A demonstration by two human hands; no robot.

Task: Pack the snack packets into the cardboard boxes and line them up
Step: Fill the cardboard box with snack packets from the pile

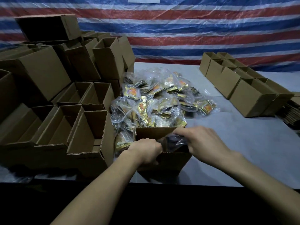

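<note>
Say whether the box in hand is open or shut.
Open. The cardboard box has its far flap standing up; the right hand holds a snack packet in its mouth, the left hand grips its rim.

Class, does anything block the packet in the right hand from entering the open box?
Nothing visible does. The right hand holds the packet at the mouth of the box; the left hand grips its wall.

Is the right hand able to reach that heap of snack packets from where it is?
Probably yes. The heap of snack packets lies just behind the open box, with nothing between, but the right hand is busy holding a clear packet at that box.
</note>
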